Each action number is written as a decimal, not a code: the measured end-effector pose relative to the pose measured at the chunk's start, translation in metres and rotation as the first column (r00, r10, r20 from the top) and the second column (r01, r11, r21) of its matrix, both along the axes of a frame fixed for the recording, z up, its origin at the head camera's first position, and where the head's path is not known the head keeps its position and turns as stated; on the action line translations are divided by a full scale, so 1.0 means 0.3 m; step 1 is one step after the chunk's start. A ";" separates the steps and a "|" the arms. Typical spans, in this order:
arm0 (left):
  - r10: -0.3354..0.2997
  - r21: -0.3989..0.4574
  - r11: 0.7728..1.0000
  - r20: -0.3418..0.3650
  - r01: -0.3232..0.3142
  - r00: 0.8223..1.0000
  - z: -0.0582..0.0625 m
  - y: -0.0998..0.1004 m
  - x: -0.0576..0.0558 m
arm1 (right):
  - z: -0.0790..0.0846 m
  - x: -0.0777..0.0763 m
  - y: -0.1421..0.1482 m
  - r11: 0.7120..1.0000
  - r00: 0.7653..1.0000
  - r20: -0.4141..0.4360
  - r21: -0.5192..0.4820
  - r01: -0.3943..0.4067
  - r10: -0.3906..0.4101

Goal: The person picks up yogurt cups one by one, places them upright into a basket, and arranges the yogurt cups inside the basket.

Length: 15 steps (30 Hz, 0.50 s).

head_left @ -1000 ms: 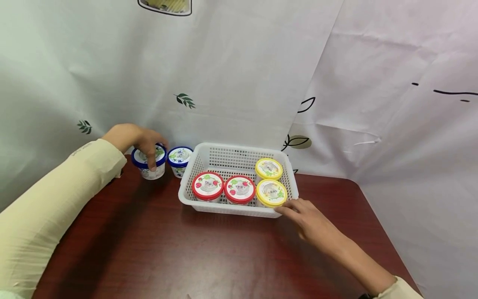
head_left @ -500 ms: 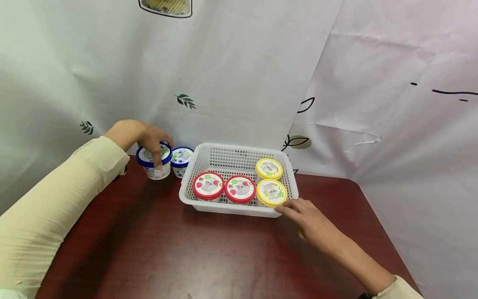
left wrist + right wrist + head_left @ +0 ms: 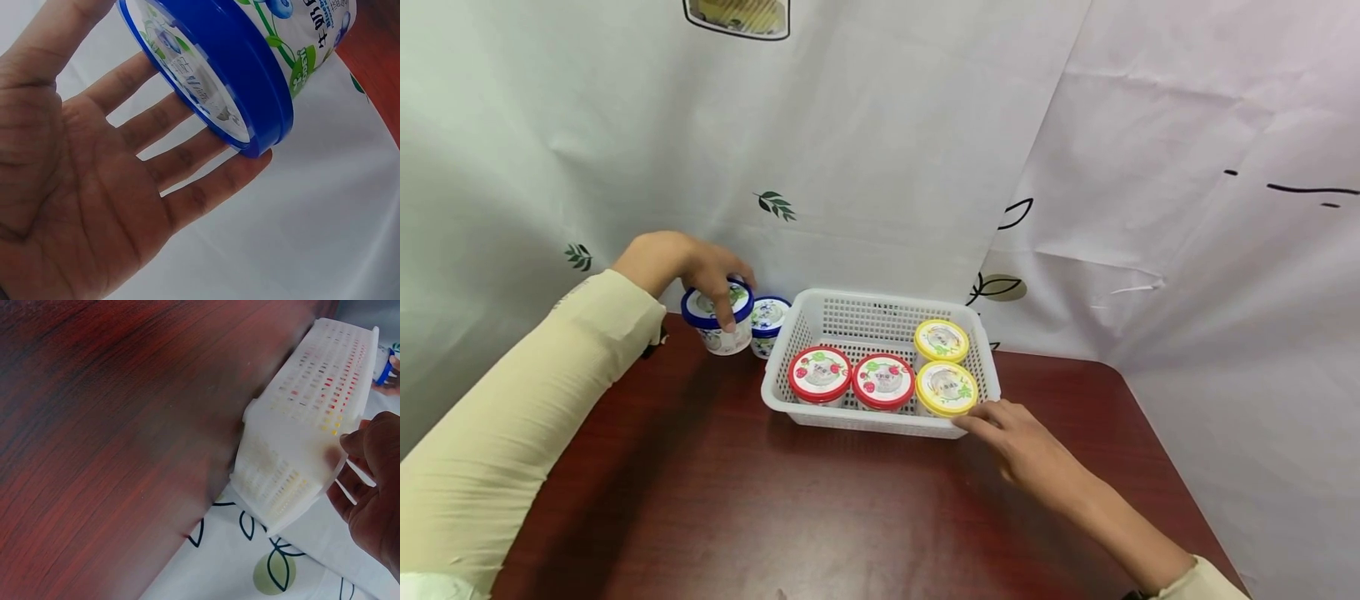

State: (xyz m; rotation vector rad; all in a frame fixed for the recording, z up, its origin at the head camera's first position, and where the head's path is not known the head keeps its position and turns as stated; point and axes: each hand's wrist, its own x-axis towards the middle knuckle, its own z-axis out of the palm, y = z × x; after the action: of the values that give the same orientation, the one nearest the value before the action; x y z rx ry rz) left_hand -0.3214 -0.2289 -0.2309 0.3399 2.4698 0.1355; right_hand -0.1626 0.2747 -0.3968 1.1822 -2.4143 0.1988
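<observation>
My left hand (image 3: pixel 698 265) grips a blue-lidded paper tub (image 3: pixel 727 342) with a blueberry print, left of the basket. In the left wrist view its fingers spread along the rim of the lid (image 3: pixel 250 81), and the thumb lies at the other side. Another blue-lidded tub (image 3: pixel 769 317) stands between the held one and the white plastic basket (image 3: pixel 857 421). At the basket's near right corner, my right hand (image 3: pixel 1022 442) holds the rim, with its thumb on the outer wall in the right wrist view. Inside the basket are two red-lidded tubs (image 3: pixel 883 379) and two yellow-lidded tubs (image 3: pixel 947 387).
The dark red wooden table (image 3: pixel 820 508) ends close behind the basket, where a white patterned cloth (image 3: pixel 887 167) hangs. Behind the red tubs, the basket's perforated floor shows. A long sleeve (image 3: pixel 542 400) covers the left forearm.
My left hand has carried the blue-lidded tub a short way right and slightly up, closer to the other blue one. My right hand and the basket have stayed in place.
</observation>
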 end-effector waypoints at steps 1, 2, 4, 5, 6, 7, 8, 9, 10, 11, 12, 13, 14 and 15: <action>-0.003 -0.002 1.000 0.000 0.003 1.000 -0.002 0.002 -0.001 | 0.000 0.000 -0.001 1.000 1.000 -0.001 -0.001 -0.001 0.001; -0.007 -0.003 1.000 -0.001 0.007 1.000 -0.003 0.004 -0.002 | 0.000 0.000 -0.001 1.000 1.000 -0.002 -0.002 -0.003 0.003; -0.011 -0.007 1.000 -0.011 0.011 1.000 -0.007 0.008 -0.004 | 0.000 0.000 -0.002 1.000 1.000 -0.002 -0.004 -0.006 0.006; -0.014 -0.011 1.000 -0.019 0.014 1.000 -0.009 0.010 -0.005 | 0.000 0.001 -0.003 1.000 1.000 -0.002 -0.005 -0.006 0.006; -0.017 -0.015 1.000 -0.026 0.017 1.000 -0.010 0.012 -0.007 | 0.000 0.001 -0.003 1.000 1.000 -0.002 -0.005 -0.005 0.005; -0.017 -0.018 1.000 -0.035 0.017 0.999 -0.011 0.015 -0.007 | -0.001 0.001 -0.003 1.000 1.000 -0.002 -0.004 -0.004 0.004; -0.015 -0.019 1.000 -0.041 0.014 0.999 -0.011 0.020 -0.006 | -0.001 0.001 -0.003 1.000 1.000 -0.002 -0.004 -0.004 0.004; -0.015 -0.021 1.000 -0.048 0.014 0.999 -0.011 0.024 -0.005 | -0.001 0.001 -0.003 1.000 1.000 -0.002 -0.004 -0.003 0.003; -0.016 -0.021 1.000 -0.055 0.015 0.998 -0.010 0.030 -0.004 | -0.001 0.001 -0.003 1.000 1.000 -0.002 -0.005 -0.003 0.003; -0.017 -0.021 1.000 -0.061 0.016 0.998 -0.011 0.033 -0.004 | -0.001 0.000 -0.002 1.000 1.000 -0.003 -0.005 -0.003 0.003; -0.017 -0.021 1.000 -0.062 0.016 0.998 -0.011 0.039 -0.003 | -0.002 0.000 -0.002 1.000 1.000 -0.004 -0.006 -0.003 0.003; -0.019 -0.021 1.000 -0.066 0.018 0.998 -0.010 0.045 -0.002 | -0.002 0.000 -0.002 1.000 1.000 -0.004 -0.007 -0.004 0.004; -0.018 -0.021 1.000 -0.065 0.017 0.998 -0.009 0.051 0.000 | -0.002 0.000 -0.002 1.000 1.000 -0.005 -0.007 -0.004 0.004; -0.021 -0.023 1.000 -0.068 0.019 0.998 -0.008 0.057 0.001 | -0.002 0.000 -0.002 1.000 1.000 -0.005 -0.007 -0.005 0.005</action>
State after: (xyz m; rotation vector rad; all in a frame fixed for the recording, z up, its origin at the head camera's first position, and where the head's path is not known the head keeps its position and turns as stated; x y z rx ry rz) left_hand -0.3211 -0.2117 -0.2334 0.3652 2.5321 0.0896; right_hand -0.1625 0.2742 -0.3973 1.1838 -2.4046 0.2054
